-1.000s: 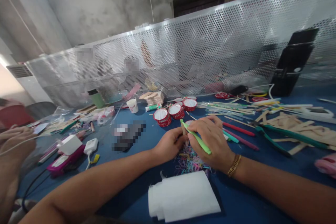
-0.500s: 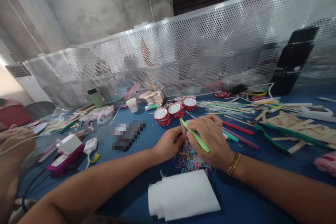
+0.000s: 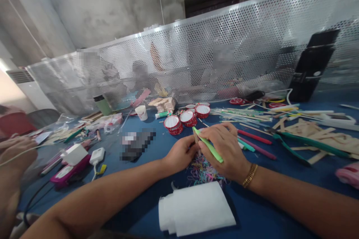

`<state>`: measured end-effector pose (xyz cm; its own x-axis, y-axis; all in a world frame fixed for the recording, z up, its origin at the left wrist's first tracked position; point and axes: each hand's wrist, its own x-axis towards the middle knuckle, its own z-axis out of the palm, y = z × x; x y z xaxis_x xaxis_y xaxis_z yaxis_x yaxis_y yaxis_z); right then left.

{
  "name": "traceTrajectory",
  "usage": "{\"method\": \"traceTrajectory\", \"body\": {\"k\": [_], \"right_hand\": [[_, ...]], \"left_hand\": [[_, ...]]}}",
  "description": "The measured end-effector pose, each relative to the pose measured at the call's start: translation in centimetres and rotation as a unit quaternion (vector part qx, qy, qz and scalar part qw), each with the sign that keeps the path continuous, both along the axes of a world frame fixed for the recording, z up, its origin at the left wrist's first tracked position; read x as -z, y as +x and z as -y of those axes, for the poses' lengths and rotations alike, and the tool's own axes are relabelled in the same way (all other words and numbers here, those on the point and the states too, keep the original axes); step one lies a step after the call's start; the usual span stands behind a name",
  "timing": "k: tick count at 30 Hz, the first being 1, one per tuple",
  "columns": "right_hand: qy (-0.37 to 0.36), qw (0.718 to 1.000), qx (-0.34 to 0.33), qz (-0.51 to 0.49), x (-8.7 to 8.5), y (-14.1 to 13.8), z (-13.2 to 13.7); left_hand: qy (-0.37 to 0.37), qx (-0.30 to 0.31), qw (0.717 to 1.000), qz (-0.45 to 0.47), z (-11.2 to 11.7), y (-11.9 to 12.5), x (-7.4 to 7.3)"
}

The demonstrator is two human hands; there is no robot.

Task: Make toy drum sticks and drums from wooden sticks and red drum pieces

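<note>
My right hand [image 3: 228,151] is closed around a light green felt-tip pen [image 3: 212,150], its upper end slanting away to the left. My left hand [image 3: 179,155] pinches a narrow wooden stick [image 3: 195,137] upright. The pen's far end lies against or very near the stick; whether they touch I cannot tell. Below both hands spreads a tangled heap of multicoloured thin strands [image 3: 204,171]. Nearer to me lies a folded white cloth or tissue [image 3: 199,209]. Just beyond my hands stand red-sided rolls of tape [image 3: 173,124].
Green-handled pliers [image 3: 314,143] and several wooden sticks [image 3: 322,136] lie at right, near red and purple pens [image 3: 256,145]. A paper cup [image 3: 141,112], a purple power strip [image 3: 68,171] and a black phone-like object [image 3: 138,145] are at left. Another person's hands [image 3: 18,149] rest far left.
Hardly anything differs. The pen's lower end has shifted very slightly to the left in my right hand, while my left hand keeps its place on the wooden stick.
</note>
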<state>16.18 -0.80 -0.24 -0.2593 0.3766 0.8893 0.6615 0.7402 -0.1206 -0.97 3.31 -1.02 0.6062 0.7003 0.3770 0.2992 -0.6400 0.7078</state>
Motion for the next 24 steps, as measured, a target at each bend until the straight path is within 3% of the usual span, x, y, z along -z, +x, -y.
{"method": "traceTrajectory", "body": {"k": [24], "right_hand": [[-0.002,0.999,0.035,-0.018,0.14,0.07,0.04]], "left_hand": [[-0.035,-0.001,0.999,0.007,-0.11,-0.04,0.11]]}}
